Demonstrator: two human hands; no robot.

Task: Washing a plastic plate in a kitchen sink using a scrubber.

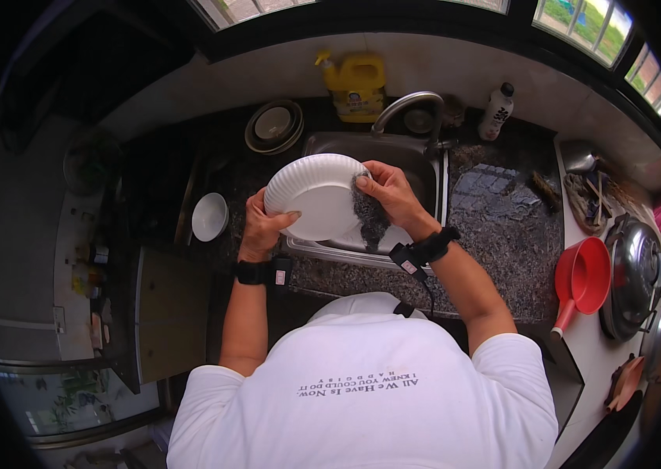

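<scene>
A white plate with a fluted rim (321, 202) is tilted over the near left part of the stainless steel sink (418, 170). My left hand (263, 225) grips its left edge, the thumb lying on the inner face. At the plate's right edge, my right hand (392, 190) holds a dark mesh scouring pad (370, 214), which hangs down from the thumb and fingers against the rim. The fingers behind the plate are partly hidden. Behind the sink arches a metal faucet (409, 99); no running water can be made out.
Stacked bowls (275, 126) and a yellow pump jug (357, 88) stand behind the sink. A white bowl (210, 217) is at left. On the right are a bottle (496, 112), a brush-like thing (544, 190), a red dipper (583, 275) and a lidded pot (632, 275).
</scene>
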